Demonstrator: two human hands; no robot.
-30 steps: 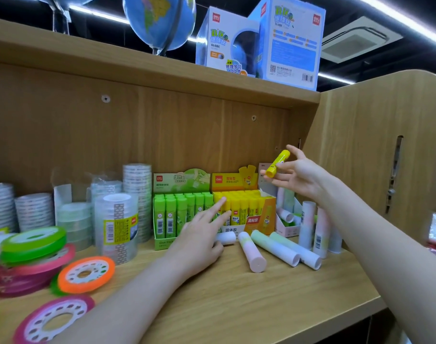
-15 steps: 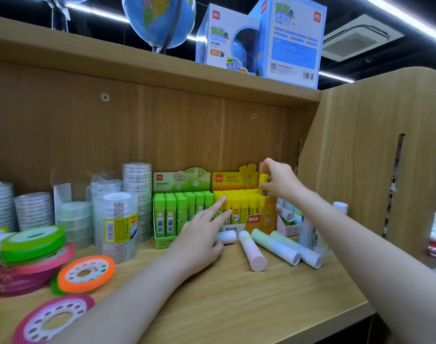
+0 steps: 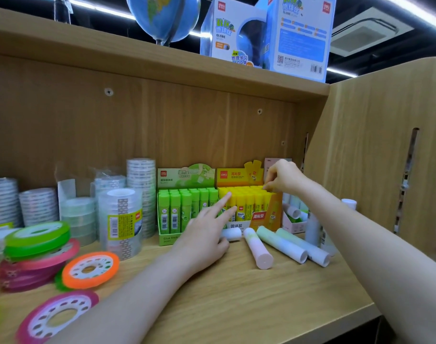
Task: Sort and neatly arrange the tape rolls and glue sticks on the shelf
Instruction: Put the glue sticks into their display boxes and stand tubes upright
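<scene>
While the right hand (image 3: pixel 284 177) pinches a yellow glue stick (image 3: pixel 266 187) at the far right corner of the yellow box (image 3: pixel 274 214), seat it upright, level with its row. Left hand (image 3: pixel 207 232): two fingers extended against the box front, steadying it; pastel glue sticks (image 3: pixel 281 242) lie loose on the shelf (image 3: pixel 236 306) just beside.

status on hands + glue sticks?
Right hand pinching a yellow stick into the yellow box, back right corner. Left hand open, fingers against box front. Loose pastel sticks lying alongside.
</scene>
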